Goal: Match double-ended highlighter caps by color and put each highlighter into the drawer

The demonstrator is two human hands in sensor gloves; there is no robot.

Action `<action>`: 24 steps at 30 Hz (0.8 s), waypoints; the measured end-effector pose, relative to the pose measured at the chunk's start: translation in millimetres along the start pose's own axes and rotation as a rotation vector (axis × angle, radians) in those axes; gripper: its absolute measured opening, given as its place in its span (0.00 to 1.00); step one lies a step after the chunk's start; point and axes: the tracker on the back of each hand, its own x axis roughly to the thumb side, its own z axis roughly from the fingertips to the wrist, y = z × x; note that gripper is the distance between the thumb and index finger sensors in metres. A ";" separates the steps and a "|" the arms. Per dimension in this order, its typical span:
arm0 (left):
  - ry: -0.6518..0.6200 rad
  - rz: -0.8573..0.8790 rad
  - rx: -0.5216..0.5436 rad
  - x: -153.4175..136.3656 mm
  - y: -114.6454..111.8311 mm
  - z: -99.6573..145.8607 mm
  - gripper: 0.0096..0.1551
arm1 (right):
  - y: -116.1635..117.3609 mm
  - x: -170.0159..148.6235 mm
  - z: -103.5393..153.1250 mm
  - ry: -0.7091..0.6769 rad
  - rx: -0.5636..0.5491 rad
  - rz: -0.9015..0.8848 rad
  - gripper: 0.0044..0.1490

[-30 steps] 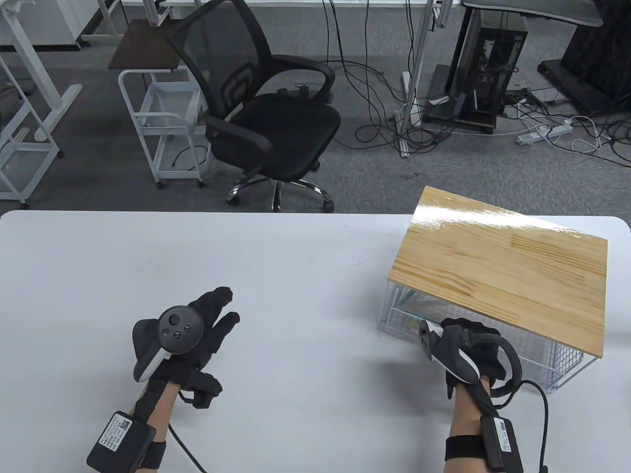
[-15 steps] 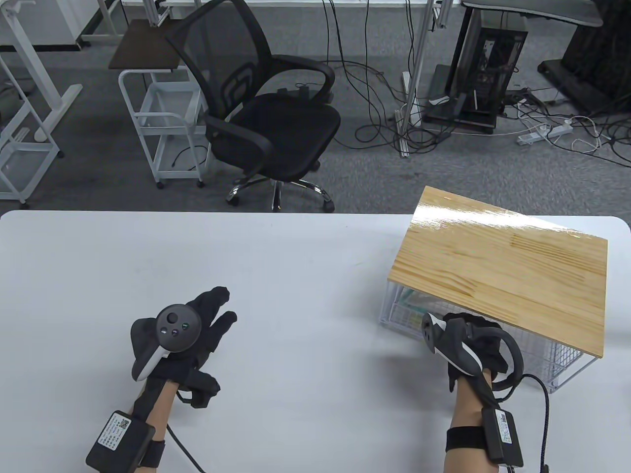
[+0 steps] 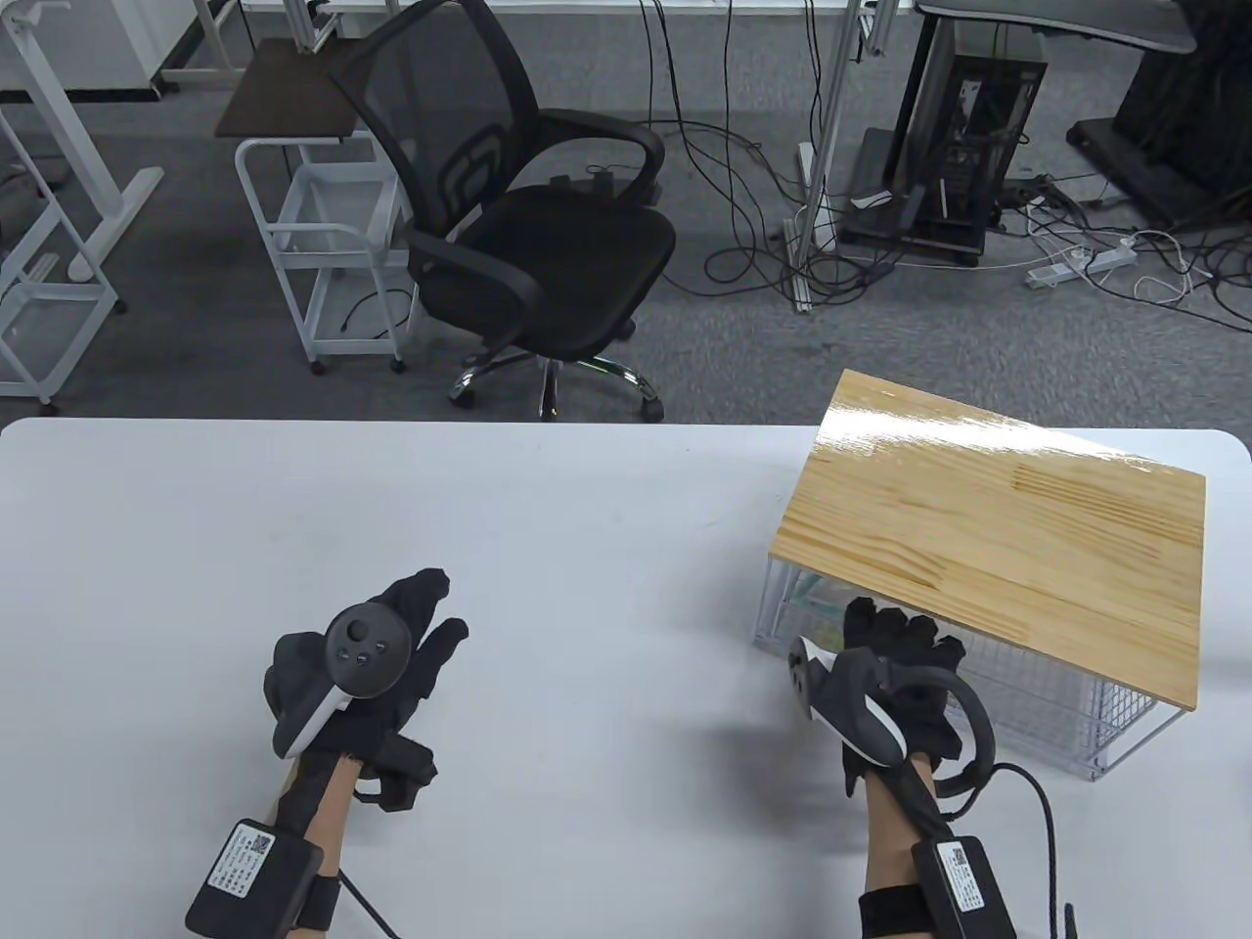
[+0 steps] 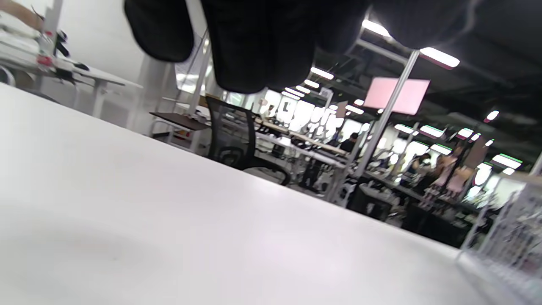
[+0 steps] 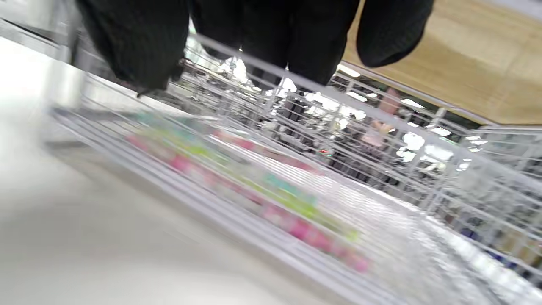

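The white table [image 3: 548, 548] is carrying the whole scene, and on it the wire drawer unit [image 3: 1115, 724] is standing under its wooden top [image 3: 998, 548]; every place below is given against that unit. No highlighter is lying anywhere on the table beside the unit, so the task appears to be in its closing step: the pens are in, and the mesh drawer [image 5: 237, 199] is probably being closed or let go. What the next move calls for, as a judgement, is a level push on the drawer front until it is sitting flush, or simply taking the hand away if it is flush already.

The right hand [image 3: 895, 675] is reaching to the unit's front face, its fingers [image 3: 885, 626] stretched out just under the wooden edge, relaxed and grasping nothing; whether they are touching the wire I cannot tell. The left hand [image 3: 367, 675] is resting on the table well apart from the unit, fingers loose and empty.

The highlighters [image 5: 254, 190] are lying inside the drawer, side by side along its floor. They are showing blurred bands of pink, yellow-green and teal; whether the caps are matching is too smeared to judge.
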 end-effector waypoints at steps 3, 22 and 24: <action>0.039 -0.081 0.011 5.5 -3.2 8.4 0.40 | -22.2 18.7 13.1 -0.046 -0.009 -0.100 0.47; -0.005 -0.423 0.078 20.3 -50.2 79.7 0.47 | -43.4 105.6 75.8 -0.242 -0.053 -0.174 0.57; -0.012 -0.420 0.077 21.9 -48.8 79.5 0.47 | -44.7 107.4 77.1 -0.248 -0.059 -0.182 0.57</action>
